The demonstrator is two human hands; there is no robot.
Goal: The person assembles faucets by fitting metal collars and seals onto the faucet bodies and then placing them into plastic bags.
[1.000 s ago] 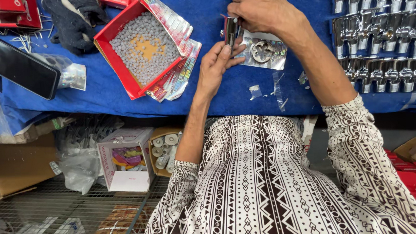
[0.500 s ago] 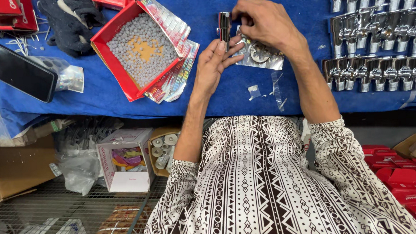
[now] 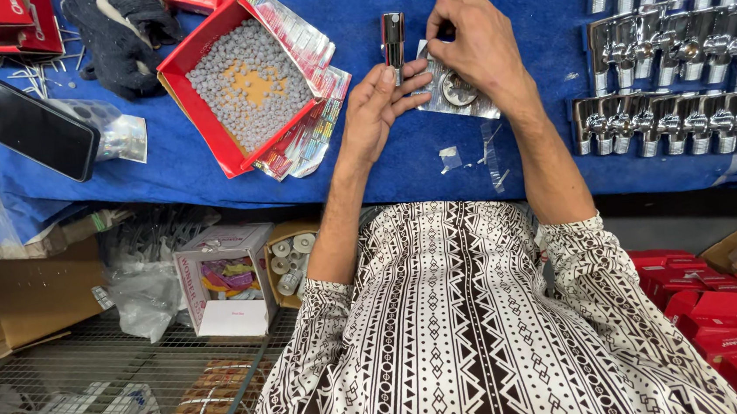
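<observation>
My left hand (image 3: 382,101) holds a short chrome metal tube (image 3: 393,37) upright by its lower end, above the blue cloth (image 3: 383,171) on the bench. My right hand (image 3: 474,41) pinches the top of a small clear plastic bag (image 3: 452,95) that holds a metal ring and lies on the cloth just right of the tube. The fingertips of the two hands almost touch at the bag's left edge. My patterned black-and-white sleeves fill the lower part of the view.
An open red box (image 3: 240,81) of small grey pieces and foil packets sits to the left. Rows of chrome valves (image 3: 683,77) lie at the right. A dark phone (image 3: 29,124), a black glove (image 3: 122,29), cardboard boxes (image 3: 225,280) and red boxes (image 3: 729,328) lie around.
The view has shifted, so both hands sit lower in the frame. The left hand now holds the chrome tube upright, apart from the right hand, which has settled on the clear bag.
</observation>
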